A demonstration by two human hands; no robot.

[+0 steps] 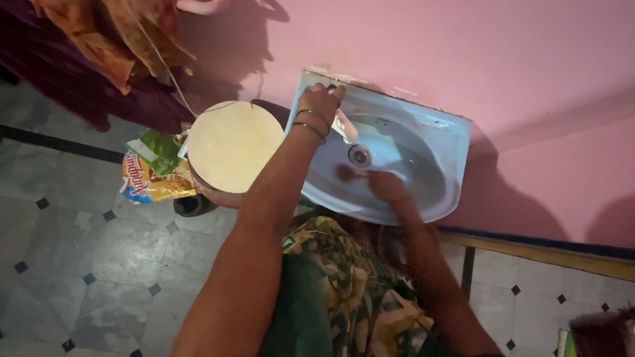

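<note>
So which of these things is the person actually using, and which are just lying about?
In use:
left hand on the tap
right hand inside the pale blue sink

Lying about:
round cream lid
snack packets
hanging cloth

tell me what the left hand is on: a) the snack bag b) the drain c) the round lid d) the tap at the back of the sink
d: the left hand rests on the tap at the back rim of the sink, apart from the round lid.
</note>
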